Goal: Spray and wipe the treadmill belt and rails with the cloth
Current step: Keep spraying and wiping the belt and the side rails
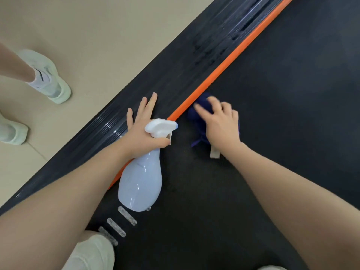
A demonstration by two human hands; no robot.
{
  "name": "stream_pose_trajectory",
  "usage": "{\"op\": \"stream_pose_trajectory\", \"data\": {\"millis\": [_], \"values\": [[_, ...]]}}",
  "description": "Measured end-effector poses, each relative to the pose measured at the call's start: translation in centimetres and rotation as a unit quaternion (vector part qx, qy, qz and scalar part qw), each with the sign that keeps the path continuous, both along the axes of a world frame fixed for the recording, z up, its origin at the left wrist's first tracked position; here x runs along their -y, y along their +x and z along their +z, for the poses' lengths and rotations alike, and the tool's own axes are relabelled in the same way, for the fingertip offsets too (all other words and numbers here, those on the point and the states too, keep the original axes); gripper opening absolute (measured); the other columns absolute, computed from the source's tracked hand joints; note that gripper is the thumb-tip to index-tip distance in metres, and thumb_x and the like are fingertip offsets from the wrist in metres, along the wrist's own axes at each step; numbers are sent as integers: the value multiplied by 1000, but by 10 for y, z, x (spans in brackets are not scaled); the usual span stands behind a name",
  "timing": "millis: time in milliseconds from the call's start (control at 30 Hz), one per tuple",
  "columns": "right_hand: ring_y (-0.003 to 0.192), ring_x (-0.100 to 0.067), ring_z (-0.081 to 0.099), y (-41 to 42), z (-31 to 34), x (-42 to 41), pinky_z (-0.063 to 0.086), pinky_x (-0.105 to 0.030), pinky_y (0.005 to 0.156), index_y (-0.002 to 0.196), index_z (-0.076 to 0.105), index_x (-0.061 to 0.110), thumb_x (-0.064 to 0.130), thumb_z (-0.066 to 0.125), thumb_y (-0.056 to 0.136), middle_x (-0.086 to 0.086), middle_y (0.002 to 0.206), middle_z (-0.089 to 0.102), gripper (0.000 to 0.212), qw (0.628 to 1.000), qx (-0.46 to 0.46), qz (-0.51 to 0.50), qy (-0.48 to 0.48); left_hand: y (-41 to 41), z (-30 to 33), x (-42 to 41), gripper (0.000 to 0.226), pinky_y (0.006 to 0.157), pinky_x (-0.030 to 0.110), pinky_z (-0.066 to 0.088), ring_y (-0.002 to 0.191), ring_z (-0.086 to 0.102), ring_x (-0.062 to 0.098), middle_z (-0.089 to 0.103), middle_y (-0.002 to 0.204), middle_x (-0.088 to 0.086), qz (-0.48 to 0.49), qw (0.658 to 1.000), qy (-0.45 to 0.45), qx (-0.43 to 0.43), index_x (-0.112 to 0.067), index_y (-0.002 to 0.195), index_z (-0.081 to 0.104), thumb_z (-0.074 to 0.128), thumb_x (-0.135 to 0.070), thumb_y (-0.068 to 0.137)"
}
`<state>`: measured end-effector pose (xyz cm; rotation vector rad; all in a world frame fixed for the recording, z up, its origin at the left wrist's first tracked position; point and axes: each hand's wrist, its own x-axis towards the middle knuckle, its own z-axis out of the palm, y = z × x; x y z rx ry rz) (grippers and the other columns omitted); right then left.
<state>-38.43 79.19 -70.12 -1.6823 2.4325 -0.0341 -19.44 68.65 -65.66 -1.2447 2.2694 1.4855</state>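
Note:
The black treadmill belt runs diagonally, edged by an orange strip and a dark ribbed side rail. My left hand lies on the rail with its fingers stretched out, while the thumb hooks round the neck of a pale blue spray bottle with a white trigger head. The bottle's body rests over the belt's edge. My right hand grips a bunched dark blue cloth and presses it on the belt right beside the orange strip. The hand looks motion-blurred. A white tag pokes out under my wrist.
Another person's leg and white shoes stand on the beige floor left of the treadmill. My own light shoe is at the belt's near end, beside several white dash markings.

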Motion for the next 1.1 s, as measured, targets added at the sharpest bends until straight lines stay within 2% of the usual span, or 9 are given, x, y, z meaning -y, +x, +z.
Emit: {"op": "stream_pose_trajectory", "data": {"millis": [100,333,433,500,567,733,867,933,1100], "values": [[128,-34,27,12,1,16,27,-45,99,143,33,33,16,50,90,-6,152,18,58,989,23,-144,36,-1,0,4,116,103,29,-24,92,-43,-33,-13,150,-21,-51,999,5,19,-40,144,-18,69,-34,69],[97,-32,46,20,-1,-30,47,-38,72,123,60,33,49,82,58,-7,128,44,70,993,30,115,15,-5,16,8,99,106,36,-28,115,-49,-11,-34,141,-27,-89,995,33,31,-75,105,-23,63,-46,64],[103,-36,49,5,2,2,42,-42,77,126,57,33,23,74,71,-10,134,48,58,1000,-1,-19,-9,-11,25,6,89,109,42,-23,110,-46,-9,-31,131,-34,-68,996,44,43,-43,144,10,70,-32,79],[117,-39,40,19,0,16,35,-46,87,133,48,35,15,59,84,-9,145,37,55,988,17,-149,23,-16,31,6,79,110,40,-21,110,-38,-7,-31,118,-34,-64,995,35,62,-16,148,24,68,-23,83],[120,-40,38,47,3,9,35,-48,88,135,47,33,16,61,83,-11,146,35,57,980,47,-189,38,-16,34,3,79,109,40,-23,115,-36,-5,-31,132,-28,-81,995,14,55,-9,146,29,69,-27,80],[96,-32,42,57,6,-28,46,-39,67,124,59,32,48,85,51,-11,126,45,79,998,46,-14,42,-16,37,5,75,108,41,-24,122,-36,-1,-27,148,-15,-87,994,9,66,-7,144,33,69,-21,80],[116,-38,39,5,8,20,39,-44,85,140,39,34,16,62,82,-12,145,31,65,982,-13,-182,42,-16,30,9,80,108,45,-24,115,-45,2,-42,119,-26,-116,990,35,77,-16,146,27,70,-30,80],[123,-38,31,0,4,29,33,-46,92,144,30,35,14,50,89,-12,150,21,62,968,-2,-244,63,-15,24,9,73,108,46,-25,119,-47,4,-44,124,-26,-124,989,15,74,-21,140,38,69,-39,77],[94,-32,40,64,-9,-16,43,-40,67,127,51,30,25,68,69,-14,126,40,61,994,-5,-103,-31,-16,17,7,63,108,49,-25,130,-45,12,-43,144,-15,-153,984,-17,90,-37,123,51,56,-52,63]]}}
